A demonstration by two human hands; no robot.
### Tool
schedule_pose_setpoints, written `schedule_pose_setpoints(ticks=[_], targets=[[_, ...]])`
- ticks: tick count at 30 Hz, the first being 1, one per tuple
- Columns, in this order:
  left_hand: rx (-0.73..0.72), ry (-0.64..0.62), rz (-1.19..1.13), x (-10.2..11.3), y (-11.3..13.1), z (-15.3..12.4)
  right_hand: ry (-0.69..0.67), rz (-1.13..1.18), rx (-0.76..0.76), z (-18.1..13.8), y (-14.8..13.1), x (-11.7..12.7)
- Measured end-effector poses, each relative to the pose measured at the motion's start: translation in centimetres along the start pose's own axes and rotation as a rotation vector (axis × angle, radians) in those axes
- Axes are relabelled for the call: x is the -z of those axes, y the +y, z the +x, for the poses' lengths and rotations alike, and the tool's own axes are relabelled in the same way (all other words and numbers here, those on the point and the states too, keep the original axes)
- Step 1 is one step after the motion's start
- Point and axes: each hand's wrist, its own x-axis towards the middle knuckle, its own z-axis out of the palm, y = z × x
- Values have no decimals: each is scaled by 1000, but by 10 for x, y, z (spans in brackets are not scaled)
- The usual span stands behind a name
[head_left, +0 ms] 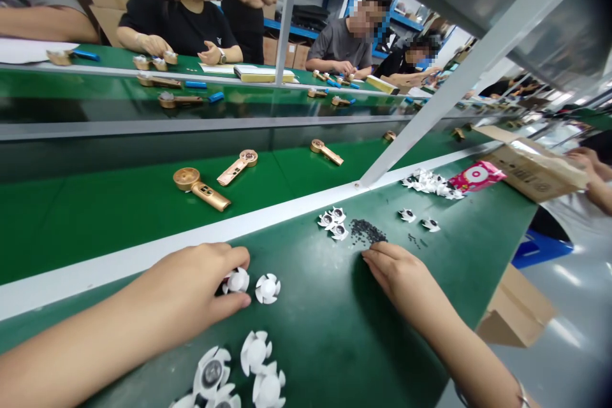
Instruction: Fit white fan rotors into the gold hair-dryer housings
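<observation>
My left hand (201, 284) rests on the green table (335, 331) with its fingers curled round a small white fan impeller (238, 280). A second white impeller (267, 288) lies just to its right. My right hand (399, 277) lies palm down, fingertips pressed together at the near edge of a pile of tiny black parts (366, 231); whether it pinches one is hidden. Three more impellers (333, 223) sit beyond that pile. Several white impellers (239, 370) lie near the front edge.
A green conveyor belt (95, 210) behind a white strip carries gold handheld fan bodies (201, 186). A slanted metal post (430, 115) stands on the table. At right are more impellers (430, 183), a pink bag (475, 176), a cardboard box (530, 166). Other people work opposite.
</observation>
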Motion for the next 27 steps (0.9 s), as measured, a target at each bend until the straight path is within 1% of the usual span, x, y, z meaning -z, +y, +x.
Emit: schedule_pose_setpoints(ticks=[1, 2, 3, 6, 8, 9, 11, 14, 15, 17, 22, 27], targets=[[16, -36, -16, 2, 2, 2, -12, 0, 20, 3, 1, 1], [30, -71, -86, 3, 4, 3, -15, 1, 33, 6, 2, 1], [40, -103, -215, 4, 5, 5, -11, 4, 36, 9, 3, 1], [57, -183, -756, 4, 9, 7, 35, 43, 10, 16, -6, 0], [78, -238, -1012, 0, 11, 6, 71, 93, -17, 21, -25, 4], [85, -257, -1099, -2, 13, 5, 94, 136, -30, 24, -39, 6], [84, -275, -1222, -8, 15, 2, 152, 313, -36, 30, -73, 14], [46, -296, -1335, -17, 16, -3, 189, 663, 44, 41, -122, 26], [32, -303, -1363, -19, 16, -4, 188, 735, 81, 44, -133, 28], [11, -317, -1405, -22, 16, -5, 186, 766, 124, 49, -146, 31], [-2, -323, -1441, -22, 17, -7, 228, 694, 135, 55, -149, 28], [-1, -272, -1438, -21, 17, -7, 241, 662, 126, 57, -153, 27]])
